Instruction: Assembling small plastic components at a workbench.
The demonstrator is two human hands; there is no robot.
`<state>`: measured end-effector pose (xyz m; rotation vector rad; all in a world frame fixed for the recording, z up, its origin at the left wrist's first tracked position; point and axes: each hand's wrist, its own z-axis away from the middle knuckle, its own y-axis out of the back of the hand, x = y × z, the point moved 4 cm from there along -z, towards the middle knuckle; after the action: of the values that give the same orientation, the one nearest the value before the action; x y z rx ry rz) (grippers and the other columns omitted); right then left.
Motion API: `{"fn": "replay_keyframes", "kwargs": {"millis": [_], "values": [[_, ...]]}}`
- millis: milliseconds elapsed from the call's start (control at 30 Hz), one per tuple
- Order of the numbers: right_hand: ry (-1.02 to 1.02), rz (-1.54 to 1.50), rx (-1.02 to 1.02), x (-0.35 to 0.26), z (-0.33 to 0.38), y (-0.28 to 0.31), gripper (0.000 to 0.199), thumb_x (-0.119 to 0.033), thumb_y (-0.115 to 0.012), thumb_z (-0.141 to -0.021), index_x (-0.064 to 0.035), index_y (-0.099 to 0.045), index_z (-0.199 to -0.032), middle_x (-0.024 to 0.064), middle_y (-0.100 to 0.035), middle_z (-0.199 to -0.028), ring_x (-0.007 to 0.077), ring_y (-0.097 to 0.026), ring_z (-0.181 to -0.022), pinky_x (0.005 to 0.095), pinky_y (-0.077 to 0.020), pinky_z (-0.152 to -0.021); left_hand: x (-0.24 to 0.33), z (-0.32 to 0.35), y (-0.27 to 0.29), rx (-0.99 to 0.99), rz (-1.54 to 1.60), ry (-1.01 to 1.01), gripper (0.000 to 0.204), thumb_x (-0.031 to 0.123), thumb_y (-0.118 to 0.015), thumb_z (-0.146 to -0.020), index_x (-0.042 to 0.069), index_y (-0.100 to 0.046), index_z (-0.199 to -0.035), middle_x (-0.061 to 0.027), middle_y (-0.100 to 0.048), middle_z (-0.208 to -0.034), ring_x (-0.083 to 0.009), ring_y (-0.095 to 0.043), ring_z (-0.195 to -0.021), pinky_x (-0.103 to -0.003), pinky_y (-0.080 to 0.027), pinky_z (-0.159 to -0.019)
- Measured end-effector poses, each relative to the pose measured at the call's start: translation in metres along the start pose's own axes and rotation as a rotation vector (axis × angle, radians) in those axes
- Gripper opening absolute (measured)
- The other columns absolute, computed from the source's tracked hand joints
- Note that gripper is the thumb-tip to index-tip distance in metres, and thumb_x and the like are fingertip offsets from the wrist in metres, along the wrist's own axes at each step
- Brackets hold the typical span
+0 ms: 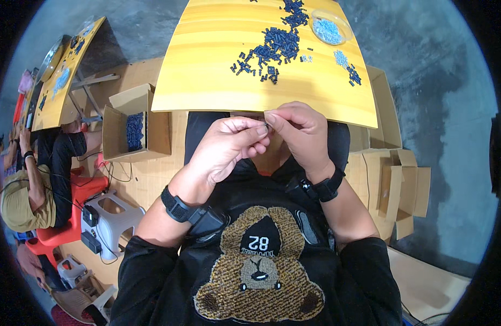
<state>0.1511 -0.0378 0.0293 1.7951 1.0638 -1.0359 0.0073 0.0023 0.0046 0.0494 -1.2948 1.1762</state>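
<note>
My left hand (231, 144) and my right hand (300, 133) meet just in front of the yellow table (207, 92), over my lap. Thumb and forefinger of each are pinched together, and the fingertips nearly touch. A tiny dark bit shows between them, mostly hidden by the fingers, so its kind cannot be made out. On the tabletop beyond my hands lies a loose pile of small black cylindrical parts (277, 46). A round clear dish (346, 37) at the far right holds many small light-blue pieces (327, 31).
Small pale pieces (341, 58) and black parts (353, 76) lie near the table's right edge. A cardboard box (161, 136) with dark parts stands at left; open cartons (405, 187) stand at right. Further left are a grey stool (112, 217), another table (57, 106) and a seated person (30, 198).
</note>
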Motion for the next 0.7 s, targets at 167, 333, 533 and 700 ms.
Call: {"fn": "replay_keyframes", "kwargs": {"millis": [167,333,533,700], "values": [[0.030,0.014,0.022,-0.0029,-0.0018,0.0027,0.009,-0.010,-0.069,-0.074,-0.0004,-0.067,-0.075,0.0073,-0.062,-0.070,0.0147,-0.058,-0.064,0.0246,-0.0449,-0.057,0.0018,-0.0019,-0.0037,-0.024,-0.039,-0.032,0.007,0.011,-0.060,-0.085,0.005,-0.063,-0.089,-0.0029,-0.063,-0.076,-0.0083,-0.059,-0.064,-0.018,-0.047,-0.058],[0.032,0.020,0.020,-0.0044,-0.0031,0.0039,0.009,-0.009,-0.069,-0.074,-0.0007,-0.067,-0.075,0.0071,-0.062,-0.070,0.0146,-0.058,-0.064,0.0247,-0.0450,-0.058,0.0017,-0.0045,-0.0039,0.005,-0.096,-0.067,0.007,0.011,-0.060,-0.085,0.005,-0.063,-0.087,-0.0018,-0.063,-0.075,-0.0072,-0.057,-0.064,-0.018,-0.046,-0.059],[0.022,-0.001,0.021,-0.0020,-0.0041,0.0037,0.008,-0.009,-0.069,-0.074,-0.0006,-0.067,-0.075,0.0073,-0.063,-0.070,0.0147,-0.059,-0.065,0.0250,-0.0454,-0.058,0.0048,-0.0043,-0.0066,0.034,-0.140,-0.101,0.007,0.011,-0.061,-0.085,0.005,-0.063,-0.088,-0.0011,-0.063,-0.075,-0.0061,-0.056,-0.063,-0.017,-0.045,-0.058],[0.011,-0.001,0.048,-0.0001,-0.0031,0.0036,0.008,-0.009,-0.069,-0.075,-0.0004,-0.067,-0.075,0.0076,-0.063,-0.070,0.0149,-0.059,-0.065,0.0248,-0.0459,-0.059,0.0043,-0.0046,-0.0084,0.061,-0.159,-0.125,0.008,0.010,-0.061,-0.084,0.004,-0.063,-0.088,-0.0011,-0.063,-0.075,-0.0061,-0.056,-0.063,-0.018,-0.044,-0.058]]}}
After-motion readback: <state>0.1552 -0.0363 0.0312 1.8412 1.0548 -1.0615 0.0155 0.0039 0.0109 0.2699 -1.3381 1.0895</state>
